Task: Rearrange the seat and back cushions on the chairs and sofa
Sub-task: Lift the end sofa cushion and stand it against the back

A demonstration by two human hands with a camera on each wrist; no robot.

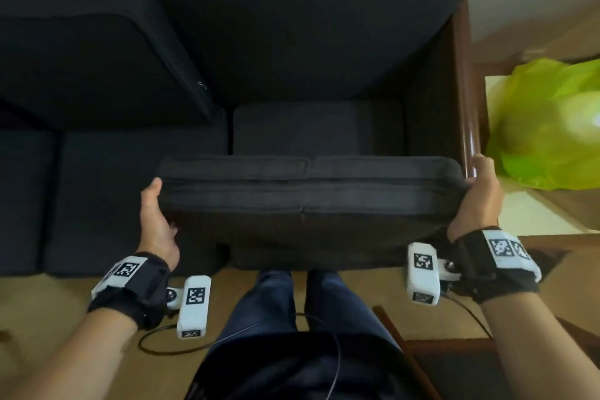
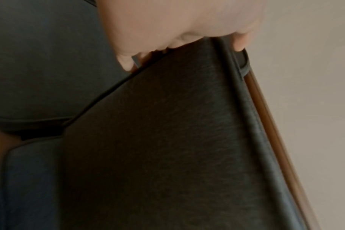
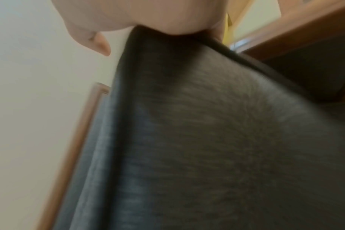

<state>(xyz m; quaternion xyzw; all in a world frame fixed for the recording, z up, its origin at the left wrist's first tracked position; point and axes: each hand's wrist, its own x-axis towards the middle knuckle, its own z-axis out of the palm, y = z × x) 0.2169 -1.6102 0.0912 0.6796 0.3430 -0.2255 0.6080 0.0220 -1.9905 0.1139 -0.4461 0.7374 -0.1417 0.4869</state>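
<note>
Both hands are gripping a dark grey fabric seat cushion (image 1: 311, 191) by its ends, left hand (image 1: 156, 221) and right hand (image 1: 480, 195), held over the wooden-framed sofa's (image 1: 467, 91) right seat. Looks mid-placement; next it probably needs lowering in squarely.

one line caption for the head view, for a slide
Both hands, left hand and right hand, hold a dark cushion by its ends over the sofa seat.

The dark sofa (image 1: 324, 42) carries seat cushions (image 1: 136, 191) (one leaning back cushion (image 1: 97, 52) at left).
</note>
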